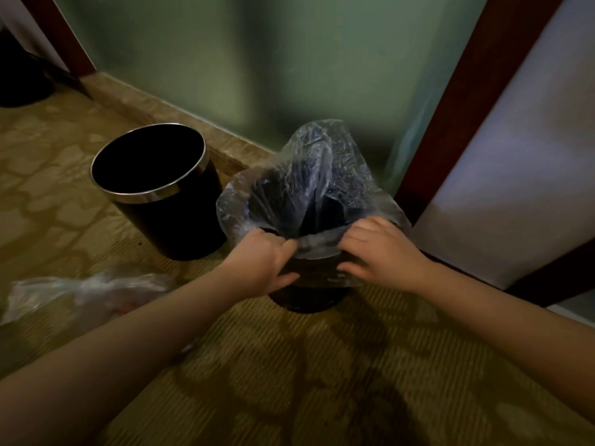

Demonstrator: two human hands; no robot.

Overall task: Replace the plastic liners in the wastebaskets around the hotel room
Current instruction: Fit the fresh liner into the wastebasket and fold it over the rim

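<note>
Pinching the liner (309, 175) with left hand (267, 260) and right hand (383, 252), both curled on its hem at the near rim of the right wastebasket (306, 300) on the carpet (289, 365). Could tear the thin film by tugging hard, tip it nearward, or leave the far hem unseated.

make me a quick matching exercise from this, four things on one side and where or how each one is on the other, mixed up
1 left wastebasket
2 clear liner
3 crumpled bag
4 right wastebasket

a lying on the carpet
b held by left hand and right hand
c no liner inside
d plastic being folded over its rim

Pairs: 1-c, 2-b, 3-a, 4-d
</note>
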